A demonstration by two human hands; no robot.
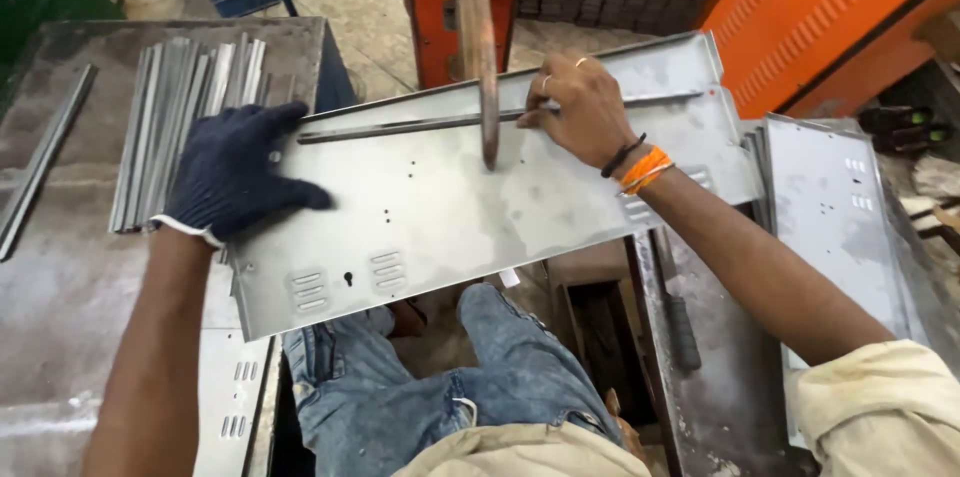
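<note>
Gloved left hand (232, 172) flat on grey sheet-metal panel (440, 222); bare right hand (583, 109) pinches thin dark metal strip (400, 126) along panel's far edge.

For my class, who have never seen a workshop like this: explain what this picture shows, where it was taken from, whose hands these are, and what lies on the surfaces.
The single picture comes from a camera worn on the worker's head, looking down at their own arms and jeans-clad knees. The left hand, in a dark blue glove, presses flat on a large grey metal sheet with small holes and slots. The bare right hand pinches a long thin dark metal strip lying along the sheet. A copper-coloured arm of an orange machine reaches down to the sheet. On the left, a bundle of similar strips lies on a worn metal table. More sheets are stacked on the right.
</note>
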